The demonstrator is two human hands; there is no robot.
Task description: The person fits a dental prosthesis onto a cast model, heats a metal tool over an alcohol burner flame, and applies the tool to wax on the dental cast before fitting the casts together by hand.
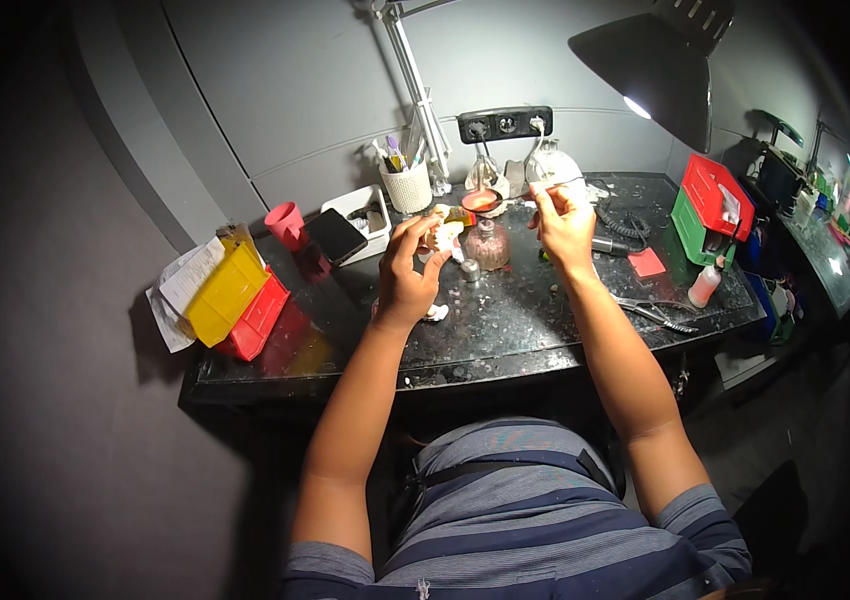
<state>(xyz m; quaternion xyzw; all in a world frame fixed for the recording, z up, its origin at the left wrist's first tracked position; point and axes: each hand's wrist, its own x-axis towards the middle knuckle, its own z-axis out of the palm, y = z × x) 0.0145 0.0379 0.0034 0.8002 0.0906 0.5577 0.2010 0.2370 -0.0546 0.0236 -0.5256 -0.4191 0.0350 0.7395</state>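
My left hand [411,268] is raised over the bench, fingers curled round a pale plaster dental model [443,238] with some pink on it. To its right my right hand [567,228] is pinched closed; a thin thing seems to be between the fingertips, too small to make out. Between the hands stands a glass spirit burner [487,250] with reddish contents. A small round dish of red material [482,201] sits above it. Next to the burner is a small metal cap [470,269]. Below my left hand lies a white lump [436,313], partly hidden.
Yellow [228,292] and red bins with papers stand at left, beside a pink cup [286,225], a phone [335,236] and a pen holder [407,188]. Pliers [653,312], a small bottle [705,286] and red-green bins [707,215] lie right. A lamp [650,70] hangs above.
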